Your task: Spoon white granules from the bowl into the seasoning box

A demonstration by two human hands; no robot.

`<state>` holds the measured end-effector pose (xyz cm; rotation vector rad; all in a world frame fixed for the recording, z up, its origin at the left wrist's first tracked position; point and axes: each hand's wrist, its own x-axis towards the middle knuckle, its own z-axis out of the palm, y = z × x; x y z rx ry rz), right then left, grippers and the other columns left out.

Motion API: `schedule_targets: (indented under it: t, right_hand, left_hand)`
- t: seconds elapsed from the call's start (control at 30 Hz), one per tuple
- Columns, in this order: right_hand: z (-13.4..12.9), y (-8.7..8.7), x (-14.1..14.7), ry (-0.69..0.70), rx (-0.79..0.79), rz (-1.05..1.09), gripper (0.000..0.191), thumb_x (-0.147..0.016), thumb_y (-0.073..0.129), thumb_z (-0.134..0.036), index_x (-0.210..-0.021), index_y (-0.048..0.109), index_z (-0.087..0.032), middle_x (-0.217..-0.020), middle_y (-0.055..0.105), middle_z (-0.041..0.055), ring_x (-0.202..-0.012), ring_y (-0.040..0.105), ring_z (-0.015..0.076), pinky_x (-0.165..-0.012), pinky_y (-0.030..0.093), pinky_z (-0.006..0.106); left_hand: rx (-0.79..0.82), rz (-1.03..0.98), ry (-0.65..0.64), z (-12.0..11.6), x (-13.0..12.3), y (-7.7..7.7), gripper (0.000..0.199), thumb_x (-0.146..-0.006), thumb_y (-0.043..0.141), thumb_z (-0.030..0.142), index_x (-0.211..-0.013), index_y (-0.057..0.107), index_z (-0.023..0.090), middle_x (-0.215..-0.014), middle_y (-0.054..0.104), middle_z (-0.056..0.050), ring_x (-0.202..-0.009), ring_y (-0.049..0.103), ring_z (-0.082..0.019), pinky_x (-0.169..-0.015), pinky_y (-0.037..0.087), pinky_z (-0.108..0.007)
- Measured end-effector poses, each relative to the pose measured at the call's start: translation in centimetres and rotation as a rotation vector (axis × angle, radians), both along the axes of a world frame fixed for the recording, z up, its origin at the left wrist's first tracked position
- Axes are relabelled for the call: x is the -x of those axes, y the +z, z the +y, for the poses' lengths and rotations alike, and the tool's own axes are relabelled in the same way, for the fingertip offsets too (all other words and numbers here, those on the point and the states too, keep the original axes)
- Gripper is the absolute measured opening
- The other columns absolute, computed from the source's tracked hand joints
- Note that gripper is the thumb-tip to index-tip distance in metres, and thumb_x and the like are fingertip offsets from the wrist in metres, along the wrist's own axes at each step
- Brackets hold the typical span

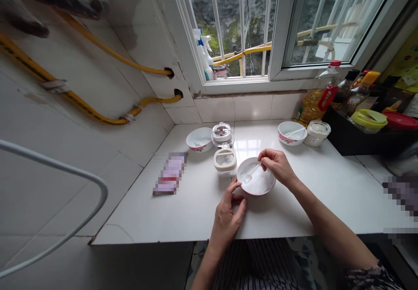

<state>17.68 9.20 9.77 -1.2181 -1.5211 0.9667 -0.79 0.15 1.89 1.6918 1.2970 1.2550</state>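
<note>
Held bowl (257, 193): ceramic, glazed, glossy, smooth.
Powder in bowl (259, 181): white, matt, fine-grained.
Spoon (251, 173): white plastic, smooth, faint sheen.
Countertop (192, 220): white, smooth, glossy near window; tile or stone, cannot tell.
Wall tiles (215, 109): glazed ceramic, smooth, glossy.
Yellow hoses (111, 52): rubber or plastic, cannot tell; smooth, slight sheen.
Window frame (277, 33): white plastic, smooth, low sheen.
Oil bottle (315, 102): clear plastic, glossy; red plastic handle.
Lidded jar (222, 135): clear plastic, glossy.
Striped garment (261, 266): cloth, matt, soft.
Bent rail (55, 163): white-coated tube, probably metal; smooth, low sheen.
</note>
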Motion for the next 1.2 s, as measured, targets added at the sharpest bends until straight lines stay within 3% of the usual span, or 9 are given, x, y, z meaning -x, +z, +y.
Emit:
schedule_targets:
  t: [0.27,0.43,0.5,0.6,0.7,0.8,0.93,1.03,1.2]
  right_hand:
    - [0.5,-0.2,-0.1,-0.019,0.04,0.083,0.014,-0.063,0.051,-0.025,-0.063,0.063,-0.018,-0.046,0.054,-0.0042,-0.048,0.048,0.0128,-0.054,0.038,0.026]
    - [0.8,0.6,1.1,-0.015,-0.041,0.177,0.011,-0.072,0.055,-0.026,-0.073,0.063,-0.019,-0.054,0.062,-0.0019,-0.055,0.059,0.0154,-0.062,0.048,0.03]
    - [0.6,0.9,1.9,-0.025,-0.147,0.135,0.011,-0.08,0.055,-0.027,-0.08,0.063,-0.019,-0.065,0.067,0.0003,-0.062,0.065,0.0171,-0.068,0.051,0.031]
    - [0.3,0.7,3.0,-0.032,-0.42,-0.106,0.01,-0.09,0.052,-0.021,-0.09,0.062,-0.02,-0.076,0.073,0.0036,-0.075,0.068,0.0199,-0.081,0.05,0.037]
    - [0.2,0.2,3.5,0.088,-0.702,-0.431,0.02,-0.091,0.046,-0.009,-0.094,0.062,-0.021,-0.079,0.075,0.0047,-0.076,0.066,0.02,-0.094,0.044,0.041]
    - [0.1,0.1,3.4,0.135,-0.828,-0.571,0.027,-0.09,0.042,-0.005,-0.095,0.062,-0.021,-0.081,0.075,0.0042,-0.074,0.065,0.0189,-0.099,0.041,0.043]
    - [-0.4,1.3,2.2,-0.009,-0.843,-0.458,0.02,-0.09,0.048,-0.01,-0.091,0.062,-0.023,-0.073,0.072,0.001,-0.069,0.064,0.0192,-0.092,0.045,0.041]
    - [-1.0,1.9,1.0,-0.122,-0.764,-0.352,0.018,-0.085,0.051,-0.011,-0.082,0.062,-0.023,-0.069,0.069,0.0006,-0.07,0.064,0.02,-0.085,0.049,0.039]
    - [-1.8,1.8,0.4,-0.088,-0.607,-0.341,0.018,-0.077,0.051,-0.011,-0.072,0.062,-0.023,-0.066,0.067,-0.0001,-0.068,0.063,0.0192,-0.08,0.05,0.037]
  left_hand:
    - [-0.011,0.001,0.001,-0.1,0.0,-0.1,0.036,-0.087,0.055,0.02,-0.123,0.054,0.022,-0.138,0.06,-0.014,-0.077,0.071,-0.012,-0.081,0.058,-0.028]
    - [-0.001,-0.001,0.013,-0.1,-0.1,0.1,0.037,-0.086,0.055,0.019,-0.122,0.056,0.021,-0.12,0.07,-0.011,-0.074,0.069,-0.013,-0.08,0.058,-0.028]
    - [0.011,0.002,0.014,-0.1,-0.1,0.1,0.038,-0.086,0.055,0.019,-0.124,0.055,0.021,-0.113,0.072,-0.01,-0.074,0.069,-0.013,-0.079,0.058,-0.028]
    - [0.001,-0.002,0.004,-0.1,-0.1,-0.1,0.037,-0.087,0.055,0.02,-0.124,0.055,0.022,-0.129,0.066,-0.012,-0.078,0.071,-0.013,-0.083,0.058,-0.029]
    - [-0.006,0.001,-0.002,0.0,0.0,-0.2,0.037,-0.088,0.055,0.021,-0.125,0.054,0.023,-0.143,0.057,-0.014,-0.079,0.071,-0.013,-0.084,0.058,-0.03]
    - [-0.013,-0.006,0.001,0.0,0.0,-0.2,0.036,-0.088,0.055,0.021,-0.124,0.055,0.023,-0.143,0.057,-0.014,-0.076,0.071,-0.013,-0.082,0.059,-0.03]
    - [-0.019,-0.008,-0.002,-0.1,0.0,0.0,0.035,-0.087,0.055,0.019,-0.122,0.055,0.023,-0.14,0.059,-0.014,-0.078,0.071,-0.013,-0.081,0.059,-0.029]
    - [-0.003,0.005,0.001,-0.1,0.0,0.1,0.038,-0.087,0.056,0.019,-0.124,0.055,0.023,-0.136,0.062,-0.013,-0.078,0.071,-0.013,-0.081,0.059,-0.029]
    - [0.037,0.021,0.023,-0.2,0.1,0.3,0.042,-0.086,0.058,0.019,-0.127,0.052,0.023,-0.125,0.068,-0.01,-0.081,0.071,-0.015,-0.081,0.059,-0.029]
